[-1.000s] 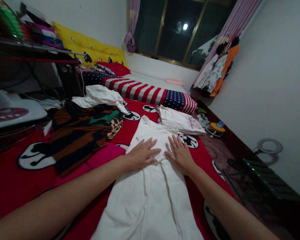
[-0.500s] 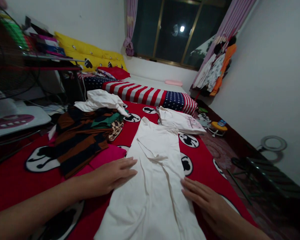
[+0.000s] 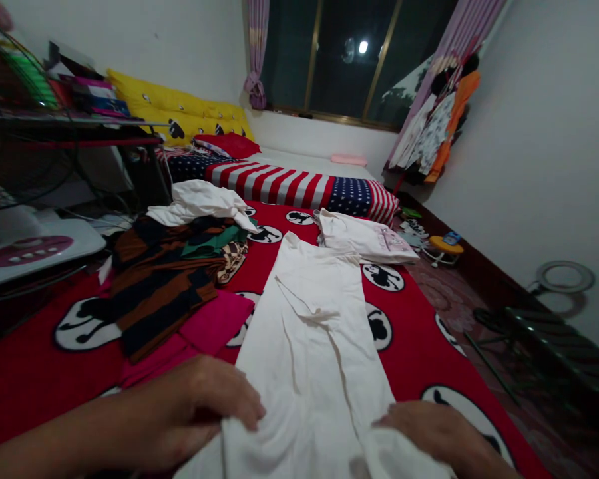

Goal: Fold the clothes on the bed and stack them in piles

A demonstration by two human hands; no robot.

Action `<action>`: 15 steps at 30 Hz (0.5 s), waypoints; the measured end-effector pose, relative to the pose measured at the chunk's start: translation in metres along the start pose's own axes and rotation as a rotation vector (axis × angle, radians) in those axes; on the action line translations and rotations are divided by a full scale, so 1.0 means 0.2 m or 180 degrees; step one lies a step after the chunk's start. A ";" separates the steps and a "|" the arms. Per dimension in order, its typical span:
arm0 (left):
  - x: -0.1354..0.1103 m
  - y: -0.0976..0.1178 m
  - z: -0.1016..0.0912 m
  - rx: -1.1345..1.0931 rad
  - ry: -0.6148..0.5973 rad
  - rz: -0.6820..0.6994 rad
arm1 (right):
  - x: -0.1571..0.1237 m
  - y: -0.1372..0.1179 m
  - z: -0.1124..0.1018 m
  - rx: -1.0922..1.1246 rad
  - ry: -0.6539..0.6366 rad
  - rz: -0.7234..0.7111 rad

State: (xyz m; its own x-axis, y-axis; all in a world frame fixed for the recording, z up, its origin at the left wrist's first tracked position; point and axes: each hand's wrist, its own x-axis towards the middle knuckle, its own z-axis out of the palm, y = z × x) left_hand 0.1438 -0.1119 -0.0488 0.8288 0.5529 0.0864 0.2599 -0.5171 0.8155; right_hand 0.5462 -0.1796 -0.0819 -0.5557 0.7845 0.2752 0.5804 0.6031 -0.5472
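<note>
A long white garment (image 3: 307, 332) lies spread lengthwise on a red blanket (image 3: 274, 216), with creases and a loose flap of cloth on its upper part. Its exact kind I cannot make out. My left hand (image 3: 199, 406) grips the garment's left edge near the bottom of the view, fingers curled over the cloth. On the opposite edge, my right hand (image 3: 429, 429) is closed on the fabric, which bunches up beside it. The thumbs are partly hidden. The near end of the garment runs out of view.
To the left lies a pile of clothes with a brown-and-black striped garment (image 3: 167, 286), a pink cloth (image 3: 217, 322) and a white cloth (image 3: 199, 199). A folded white shirt (image 3: 359, 236) lies at the back right. A fan base (image 3: 34, 243) stands at left, a black bench (image 3: 564, 346) at right.
Both hands have moved toward me along the garment's edges. They lay flat with fingers stretched out before and are now closed on the cloth, which has bunched near them.
</note>
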 end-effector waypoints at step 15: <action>0.53 -0.35 -0.08 -0.2755 0.1800 -0.1622 | 0.59 0.39 0.11 0.2448 0.1895 0.2348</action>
State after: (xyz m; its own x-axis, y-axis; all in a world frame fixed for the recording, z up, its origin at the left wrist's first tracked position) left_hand 0.2062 -0.0067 -0.0881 0.3276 0.8958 -0.3002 -0.1077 0.3511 0.9301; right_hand 0.5126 -0.0432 -0.1082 0.2349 0.9678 -0.0906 0.0254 -0.0992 -0.9947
